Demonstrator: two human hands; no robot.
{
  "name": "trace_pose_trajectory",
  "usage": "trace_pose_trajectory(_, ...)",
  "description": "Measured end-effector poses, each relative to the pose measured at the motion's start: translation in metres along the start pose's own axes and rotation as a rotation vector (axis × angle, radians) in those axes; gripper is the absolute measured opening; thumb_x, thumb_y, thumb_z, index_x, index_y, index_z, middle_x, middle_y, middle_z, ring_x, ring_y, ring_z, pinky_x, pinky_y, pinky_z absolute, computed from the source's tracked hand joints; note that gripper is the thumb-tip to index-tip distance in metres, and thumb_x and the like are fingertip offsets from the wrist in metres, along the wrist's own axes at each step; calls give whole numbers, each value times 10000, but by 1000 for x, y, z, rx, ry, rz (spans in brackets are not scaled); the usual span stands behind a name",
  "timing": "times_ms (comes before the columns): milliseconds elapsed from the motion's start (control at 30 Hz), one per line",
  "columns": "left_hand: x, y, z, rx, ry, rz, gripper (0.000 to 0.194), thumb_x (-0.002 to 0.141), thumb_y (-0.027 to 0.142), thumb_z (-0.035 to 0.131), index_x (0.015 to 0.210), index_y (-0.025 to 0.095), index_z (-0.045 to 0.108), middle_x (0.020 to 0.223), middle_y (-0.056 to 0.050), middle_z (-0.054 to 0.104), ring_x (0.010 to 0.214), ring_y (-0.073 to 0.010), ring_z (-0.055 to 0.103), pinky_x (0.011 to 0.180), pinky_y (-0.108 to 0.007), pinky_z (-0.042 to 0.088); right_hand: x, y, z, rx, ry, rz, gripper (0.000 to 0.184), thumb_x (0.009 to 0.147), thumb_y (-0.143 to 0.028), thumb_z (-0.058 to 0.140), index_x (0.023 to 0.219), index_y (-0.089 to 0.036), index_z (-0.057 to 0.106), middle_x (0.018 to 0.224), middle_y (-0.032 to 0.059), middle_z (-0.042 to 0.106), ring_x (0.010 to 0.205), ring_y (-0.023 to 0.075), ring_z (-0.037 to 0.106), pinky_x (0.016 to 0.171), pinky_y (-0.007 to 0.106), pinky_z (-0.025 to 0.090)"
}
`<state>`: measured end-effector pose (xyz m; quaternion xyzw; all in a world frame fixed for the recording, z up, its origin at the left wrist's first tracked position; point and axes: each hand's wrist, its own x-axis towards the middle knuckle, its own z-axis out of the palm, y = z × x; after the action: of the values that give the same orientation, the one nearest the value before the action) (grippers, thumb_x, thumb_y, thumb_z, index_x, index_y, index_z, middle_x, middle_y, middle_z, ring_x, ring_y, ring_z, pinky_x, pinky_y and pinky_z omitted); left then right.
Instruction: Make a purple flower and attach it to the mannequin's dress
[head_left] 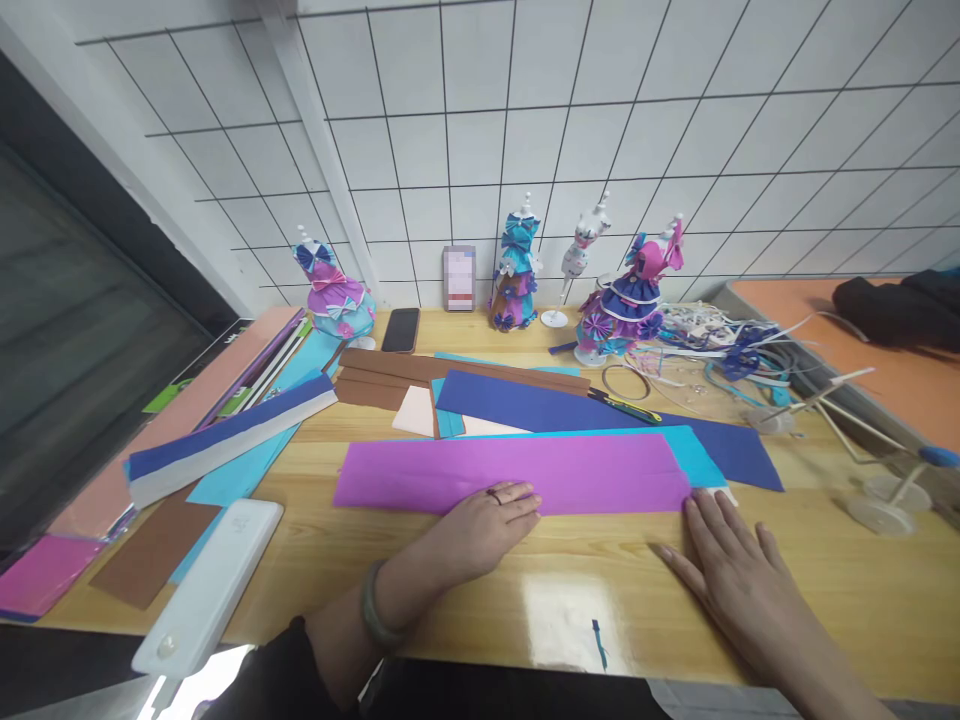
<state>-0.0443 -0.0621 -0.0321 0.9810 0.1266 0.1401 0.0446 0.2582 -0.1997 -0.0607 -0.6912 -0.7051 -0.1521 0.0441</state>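
Note:
A long purple paper strip (480, 470) lies flat on the wooden table in front of me, over a light blue strip (701, 455) that shows at its right end. My left hand (484, 530) rests on the purple strip's lower edge, fingers stretched out to the right. Beside the strip's right end, my right hand (739, 565) lies flat with fingers spread, its fingertips touching the paper's corner. Behind these strips is a dark blue strip (540, 400), with a cutter-like tool with a dark and yellow-green handle (624, 406) lying across it.
Doll-sized dress forms in paper dresses (517, 265) stand along the tiled wall, near a bare form (581, 250). Phones (401, 330) are at the back. Left are paper sheets (161, 510) and a white lamp (214, 585); right, tangled ribbons (720, 335) and clear-based stands (889, 500).

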Motion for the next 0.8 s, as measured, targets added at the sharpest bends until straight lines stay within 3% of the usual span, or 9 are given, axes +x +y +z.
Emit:
trace_pose_trajectory(133,0,0,-1,0,-2,-1,328,903,167,303,1145,143,524,1238,-43,529,1190,-167,431,1045,-312,315,16,-22,-9,4,59,24,752,854,-571,175,1270,4,422,1345,248,375,1303,365,189,970,586,245)
trace_pose_trajectory(300,0,1,-1,-7,-10,-10,326,904,172,310,1152,143,520,1246,-49,522,1196,-160,422,1051,-311,301,41,-74,-21,110,24,-209,678,840,-550,339,1326,-79,367,1384,180,349,1301,306,238,1000,527,256)
trace_pose_trajectory(433,0,2,-2,-14,-28,-24,336,903,173,316,1186,139,493,1255,-48,513,1213,-157,400,1063,-301,275,51,-101,-20,122,17,-357,676,838,-534,373,1319,-58,373,1391,193,326,1298,307,246,1002,512,260)
trace_pose_trajectory(600,0,2,-4,-6,-44,-30,344,909,180,295,1191,138,488,1266,-36,503,1222,-159,385,1072,-296,258,50,-105,-15,132,32,-387,690,836,-531,386,1309,-29,375,1367,209,361,1285,300,278,1001,492,274)
trace_pose_trajectory(800,0,1,-4,0,-29,-16,338,911,182,290,1168,144,507,1264,-34,506,1208,-158,404,1070,-297,264,34,-79,-12,121,8,-251,716,837,-524,383,1341,-21,310,1374,220,343,1280,300,292,1001,495,271)
